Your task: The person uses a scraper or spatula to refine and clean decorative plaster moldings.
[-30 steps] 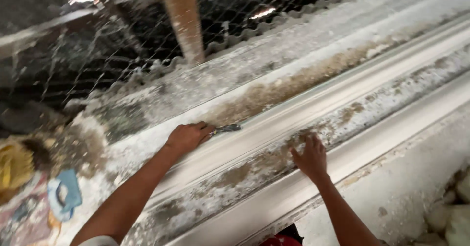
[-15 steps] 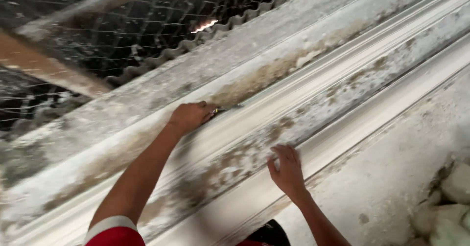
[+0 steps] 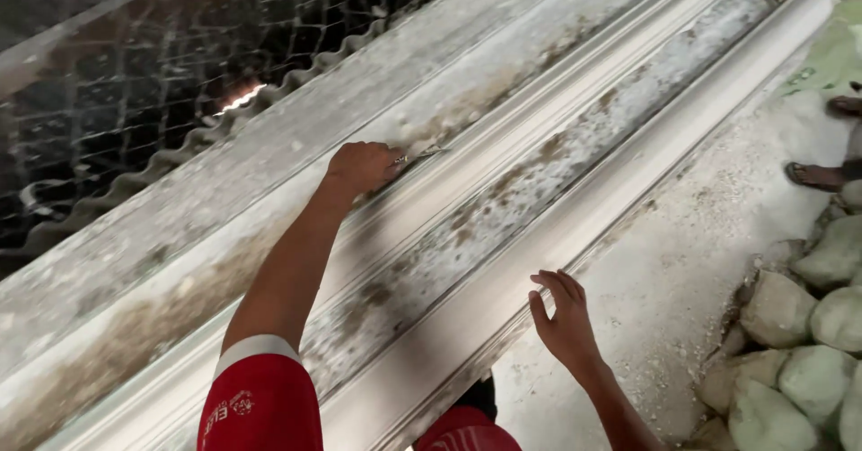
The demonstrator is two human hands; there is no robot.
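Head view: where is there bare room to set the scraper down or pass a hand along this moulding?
Free: the stained flat channel between the two raised ridges, ahead of the left hand holding the small metal tool; also the dusty floor strip beyond the right hand. Crowded: the lumpy sacks at right, and another person's foot.

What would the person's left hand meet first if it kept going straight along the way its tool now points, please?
The left hand holds a thin metal tool pointing up and right along the long white moulding. That line seems to run along the moulding's groove, so it would likely meet only more plaster surface; depth is hard to judge.
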